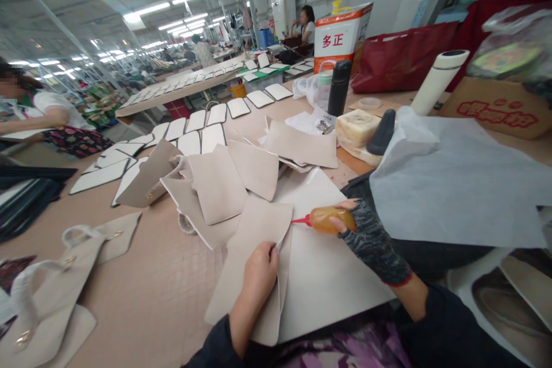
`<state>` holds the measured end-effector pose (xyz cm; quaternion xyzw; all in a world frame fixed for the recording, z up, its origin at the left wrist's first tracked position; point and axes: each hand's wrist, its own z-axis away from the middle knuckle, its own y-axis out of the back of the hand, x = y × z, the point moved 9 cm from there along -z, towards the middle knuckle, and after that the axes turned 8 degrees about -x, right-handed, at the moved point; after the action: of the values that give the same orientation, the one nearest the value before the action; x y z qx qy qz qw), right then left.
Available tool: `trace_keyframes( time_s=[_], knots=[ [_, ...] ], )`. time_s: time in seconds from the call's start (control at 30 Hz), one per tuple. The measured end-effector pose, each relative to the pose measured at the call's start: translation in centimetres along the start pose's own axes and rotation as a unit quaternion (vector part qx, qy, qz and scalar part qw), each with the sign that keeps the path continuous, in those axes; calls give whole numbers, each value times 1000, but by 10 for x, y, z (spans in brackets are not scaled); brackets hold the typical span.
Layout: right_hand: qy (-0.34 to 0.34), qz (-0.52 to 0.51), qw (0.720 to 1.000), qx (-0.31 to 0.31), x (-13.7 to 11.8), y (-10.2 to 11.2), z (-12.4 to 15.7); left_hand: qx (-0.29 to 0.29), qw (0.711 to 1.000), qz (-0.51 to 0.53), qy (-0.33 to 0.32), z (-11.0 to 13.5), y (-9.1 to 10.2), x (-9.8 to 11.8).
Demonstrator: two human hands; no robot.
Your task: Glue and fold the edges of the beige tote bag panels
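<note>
My left hand pinches the folded edge of a beige leather piece that lies on a white board. My right hand, in a dark fingerless glove, is closed round a small amber glue bottle. Its red nozzle points left and touches the edge of that piece. More beige cut pieces fan out just beyond it on the table.
Finished beige bags lie at the left. White panels run in rows up the table. A black flask, a red-and-white tin, a yellow block and white tissue sheet stand at the right. Other workers sit at the left and far back.
</note>
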<state>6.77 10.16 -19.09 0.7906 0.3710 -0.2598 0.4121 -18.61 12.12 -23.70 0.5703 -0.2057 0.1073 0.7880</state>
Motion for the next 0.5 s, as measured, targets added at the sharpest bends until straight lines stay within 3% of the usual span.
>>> trace_keyframes(
  time_s=[0.13,0.5],
  knots=[
    [5,14,999,-30,-6,-2,4,3,1000,3,0,0,0,0],
    [-92,-50,994,-37,-21,0,31,16,1000,10,-10,0,0,0]
  ],
)
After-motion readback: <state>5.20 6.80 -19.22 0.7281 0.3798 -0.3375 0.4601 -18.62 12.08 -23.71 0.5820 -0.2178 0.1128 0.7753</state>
